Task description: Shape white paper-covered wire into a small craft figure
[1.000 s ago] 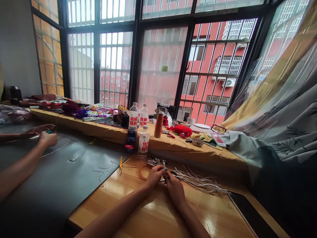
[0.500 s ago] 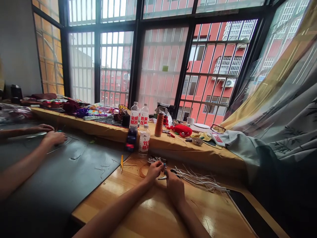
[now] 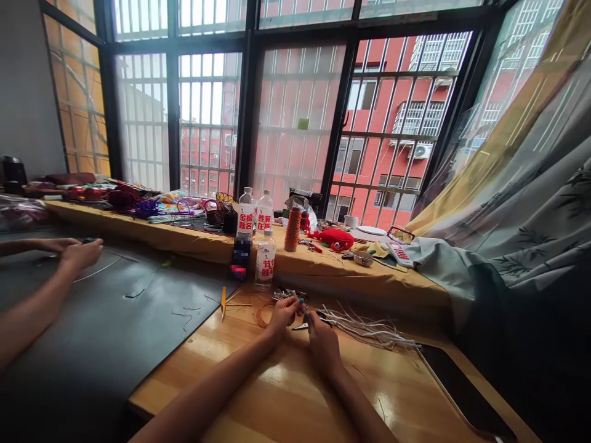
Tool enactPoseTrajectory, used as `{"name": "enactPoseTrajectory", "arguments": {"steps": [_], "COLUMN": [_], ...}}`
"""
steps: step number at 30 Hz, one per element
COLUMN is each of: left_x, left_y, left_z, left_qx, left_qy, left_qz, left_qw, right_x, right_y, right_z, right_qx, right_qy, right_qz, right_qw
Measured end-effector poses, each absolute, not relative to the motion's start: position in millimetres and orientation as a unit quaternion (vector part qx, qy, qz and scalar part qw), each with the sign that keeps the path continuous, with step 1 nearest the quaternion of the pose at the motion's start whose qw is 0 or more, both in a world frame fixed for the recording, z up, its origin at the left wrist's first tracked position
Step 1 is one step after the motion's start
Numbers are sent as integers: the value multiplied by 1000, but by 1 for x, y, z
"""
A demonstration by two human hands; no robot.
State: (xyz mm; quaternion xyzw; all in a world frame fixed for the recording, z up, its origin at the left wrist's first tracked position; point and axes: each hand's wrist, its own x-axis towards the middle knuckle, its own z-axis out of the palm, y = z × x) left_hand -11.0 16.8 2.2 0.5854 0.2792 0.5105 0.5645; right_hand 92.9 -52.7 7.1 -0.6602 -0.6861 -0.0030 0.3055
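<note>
Pale piece: the small slim thing (image 3: 297,297) is up between my 2 hands, above the tabletop (image 3: 258,387), with teal-blue spots beside it too small for me to make out
Left grip: my left hand (image 3: 282,315) pinches the pale piece between thumb and fingers
Right grip: my right hand (image 3: 323,339) has its fingers bent in at the near end of the pale piece; from here I cannot tell whether they pinch it
Scissors: blades (image 3: 301,326) show under and between my hands, the dark handles partly behind my right hand
White strands: a loose bundle (image 3: 373,334) lies just to the right of my right hand, running toward a dark flat slab (image 3: 459,384) with a pale edge
Metal bits: a shiny heap (image 3: 281,295) sits just beyond my left hand
Copper-coloured coil: thin loops (image 3: 259,318) lie left of my left hand, with a yellow tool (image 3: 224,301) farther left
Bottles: I count 3 clear ones with red lettering, the nearest (image 3: 265,266) standing in front of the cloth-covered ledge (image 3: 392,280)
Ledge: it carries an orange-brown spool (image 3: 292,231) and a red stuffed toy (image 3: 337,240)
Co-worker: another person's 2 hands (image 3: 82,252) work over the dark mat (image 3: 92,332), well apart from mine
</note>
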Motion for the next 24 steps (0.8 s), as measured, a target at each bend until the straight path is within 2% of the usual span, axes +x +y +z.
{"name": "enactPoseTrajectory", "arguments": {"steps": [5,8,18,22,24], "left_x": [-13,-13,-20,-22,-19], "left_y": [20,20,21,21,20], "left_z": [0,-1,5,7,4], "left_qx": [560,560,603,608,618], "left_qy": [318,306,306,305,302], "left_qz": [542,545,543,530,509], "left_qw": [539,544,497,507,517], "right_x": [99,101,112,117,119], "right_y": [-47,-41,-30,-30,-28], "right_z": [3,-1,-2,-2,-4], "right_qx": [-581,-549,-462,-455,-461], "right_qy": [-670,-639,-618,-607,-579], "right_qz": [106,187,409,463,477], "right_qw": [449,505,487,459,474]}}
